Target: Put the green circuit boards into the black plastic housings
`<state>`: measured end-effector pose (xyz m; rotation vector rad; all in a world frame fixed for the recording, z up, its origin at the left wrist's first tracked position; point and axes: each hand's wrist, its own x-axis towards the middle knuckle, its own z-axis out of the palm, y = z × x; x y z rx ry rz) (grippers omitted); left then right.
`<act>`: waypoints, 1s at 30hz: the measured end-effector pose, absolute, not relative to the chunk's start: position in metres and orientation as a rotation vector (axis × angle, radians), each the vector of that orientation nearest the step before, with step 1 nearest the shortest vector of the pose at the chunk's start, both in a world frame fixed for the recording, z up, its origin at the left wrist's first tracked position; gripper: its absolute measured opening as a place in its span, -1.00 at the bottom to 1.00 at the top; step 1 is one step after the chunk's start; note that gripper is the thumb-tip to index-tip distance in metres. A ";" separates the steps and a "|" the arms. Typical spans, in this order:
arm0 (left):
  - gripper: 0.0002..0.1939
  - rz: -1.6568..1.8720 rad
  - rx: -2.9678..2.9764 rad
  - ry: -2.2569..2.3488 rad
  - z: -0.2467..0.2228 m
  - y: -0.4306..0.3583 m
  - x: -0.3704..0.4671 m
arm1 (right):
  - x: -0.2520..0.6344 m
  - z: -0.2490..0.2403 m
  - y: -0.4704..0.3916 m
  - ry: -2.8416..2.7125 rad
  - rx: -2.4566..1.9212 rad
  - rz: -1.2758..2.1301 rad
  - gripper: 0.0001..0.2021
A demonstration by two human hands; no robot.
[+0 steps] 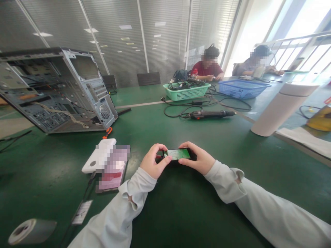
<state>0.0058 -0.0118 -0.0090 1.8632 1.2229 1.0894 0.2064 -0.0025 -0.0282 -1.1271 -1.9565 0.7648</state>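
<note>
A small green circuit board [181, 154] in a black casing is held level between both hands, near the middle of the head view. My left hand [155, 161] grips its left end, with the thumb on the board's face and the fingers behind. Round the right end closes my right hand [198, 158], its thumb along the near edge and its fingers along the far edge. The underside of the casing is hidden.
An open computer case [103, 110] stands at the left. Nearer lie a white device [94, 162], a phone [113, 175] and a tape roll [33, 231]. Beyond are a power screwdriver [210, 114], green basket [187, 93], blue basket [241, 90], pale cylinder [281, 108] and two people.
</note>
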 end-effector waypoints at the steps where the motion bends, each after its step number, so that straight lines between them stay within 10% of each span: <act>1: -0.85 1.111 1.848 1.221 -0.008 -0.011 0.006 | 0.206 -0.029 -0.003 -1.970 -1.126 0.756 -0.59; 30: -0.77 0.979 1.856 1.223 -0.007 -0.007 -0.002 | 0.207 -0.028 -0.004 -1.999 -1.136 0.716 -0.60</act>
